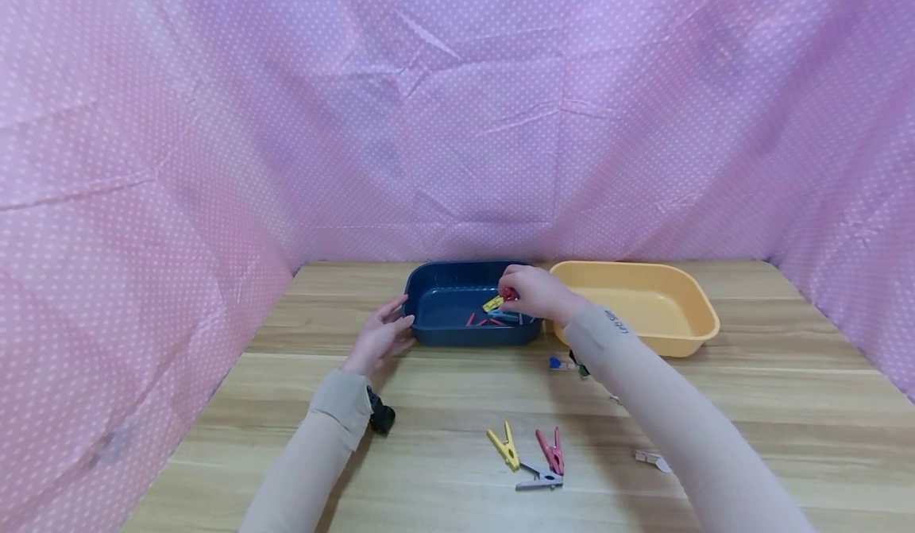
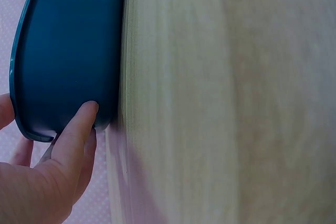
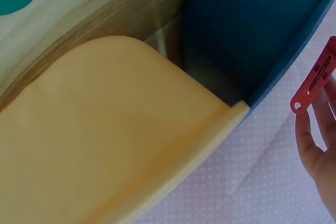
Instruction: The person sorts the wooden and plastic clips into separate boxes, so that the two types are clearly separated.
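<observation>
My right hand (image 1: 536,291) is over the right part of the dark blue bin (image 1: 472,336), pinching a red clothespin (image 3: 315,80) between thumb and fingers. Inside that bin lie a yellow clothespin (image 1: 492,303), a blue clothespin (image 1: 503,315) and some red ones (image 1: 470,319). At the bin's left end my left hand (image 1: 379,338) rests against the outside, its fingers extended. The left wrist view shows a fingertip (image 2: 89,109) touching the bin's wall.
A yellow bin (image 1: 665,345) stands right beside the blue one. Nearer me lie a yellow clip (image 1: 506,447), a pink clip (image 1: 552,452) and a grey clip (image 1: 541,480). A blue-ended clip (image 1: 561,364) and a white clip (image 1: 650,459) lie near my right arm.
</observation>
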`<state>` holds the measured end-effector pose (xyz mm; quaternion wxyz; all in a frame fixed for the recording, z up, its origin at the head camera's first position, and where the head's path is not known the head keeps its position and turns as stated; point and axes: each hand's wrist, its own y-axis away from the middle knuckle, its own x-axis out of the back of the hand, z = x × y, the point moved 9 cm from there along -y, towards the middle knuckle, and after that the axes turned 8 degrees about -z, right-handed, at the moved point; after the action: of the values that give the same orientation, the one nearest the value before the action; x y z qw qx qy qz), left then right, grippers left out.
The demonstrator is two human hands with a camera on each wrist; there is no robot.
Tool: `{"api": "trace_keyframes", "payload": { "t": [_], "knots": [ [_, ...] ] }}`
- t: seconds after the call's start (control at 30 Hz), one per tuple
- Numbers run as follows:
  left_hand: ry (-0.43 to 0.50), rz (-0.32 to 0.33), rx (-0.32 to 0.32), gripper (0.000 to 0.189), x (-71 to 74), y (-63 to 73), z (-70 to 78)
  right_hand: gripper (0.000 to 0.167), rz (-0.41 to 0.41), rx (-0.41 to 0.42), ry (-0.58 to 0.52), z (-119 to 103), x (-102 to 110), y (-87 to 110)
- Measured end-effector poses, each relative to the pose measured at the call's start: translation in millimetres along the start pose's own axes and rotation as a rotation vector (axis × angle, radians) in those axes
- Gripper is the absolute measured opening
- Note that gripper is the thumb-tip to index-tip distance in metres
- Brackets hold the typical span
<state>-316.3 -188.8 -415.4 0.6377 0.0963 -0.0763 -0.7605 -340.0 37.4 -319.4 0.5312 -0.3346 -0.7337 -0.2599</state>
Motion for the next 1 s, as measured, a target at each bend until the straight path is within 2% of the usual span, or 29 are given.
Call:
{"api": "trace_keyframes", "payload": {
  "t": [0.27, 0.53, 0.83, 1.0],
  "knots": [
    [0.015, -0.003, -0.01, 0.055, -1.5, -2.9, 0.5, 0.028, -0.024, -0.004, 0.018, 5, -9, -2.3],
    [-0.001, -0.005, -0.011, 0.054, 0.0, -2.4, 0.4, 0.026, 0.004, 0.017, -0.025, 4, -2, 2.3],
    [0.007, -0.002, -0.007, 0.054, -1.0, -2.0, -0.1, 0.027, 0.135, 0.116, -0.088, -4, 21, 23.1],
    [0.004, 0.002, -0.006, 0.054, 0.0, -2.3, 0.0, 0.026, 0.164, 0.148, -0.049, -11, 27, 32.5]
  ]
}}
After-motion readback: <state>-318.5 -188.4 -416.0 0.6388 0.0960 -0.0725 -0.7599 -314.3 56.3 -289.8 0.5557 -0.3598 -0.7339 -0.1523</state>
